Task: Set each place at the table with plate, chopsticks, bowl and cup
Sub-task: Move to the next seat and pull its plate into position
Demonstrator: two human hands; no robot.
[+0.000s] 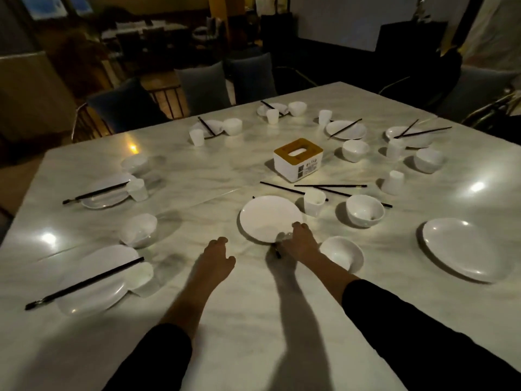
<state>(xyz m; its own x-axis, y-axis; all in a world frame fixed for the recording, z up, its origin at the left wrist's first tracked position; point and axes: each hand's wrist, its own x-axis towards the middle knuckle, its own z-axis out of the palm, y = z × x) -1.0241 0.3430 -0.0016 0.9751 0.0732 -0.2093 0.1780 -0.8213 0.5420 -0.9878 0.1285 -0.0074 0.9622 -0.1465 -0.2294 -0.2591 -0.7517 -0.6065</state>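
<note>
— Black sleeves [408, 334] come lowest in view: how do the arms lie?
— Both bare forearms reach forward over the marble table [253, 320]. The left hand [215, 258] is palm down, fingers loosely curled, holding nothing.
— And the right hand [297, 244]?
— Its fingers curl over the near rim of the white plate [267, 215] and pinch it. A dark chopstick end [277, 253] pokes out from beneath that hand. Whether the hand holds it too, I cannot tell.
— What sits in the dishes?
— Nothing I can make out. Just right of the right hand is an empty near bowl [342, 253], and well right of that a bare side plate [462, 249]. Beyond the pinched plate stand a cup [314, 201] and a far bowl [365, 211], with loose chopsticks [338, 186] crossed behind them.
— Left of the left hand?
— A left plate [107, 255] with a chopstick pair [84, 283] laid across it, and a left bowl [138, 234] beyond. Farther off, ahead of the right hand, stands a tissue box [298, 159].
</note>
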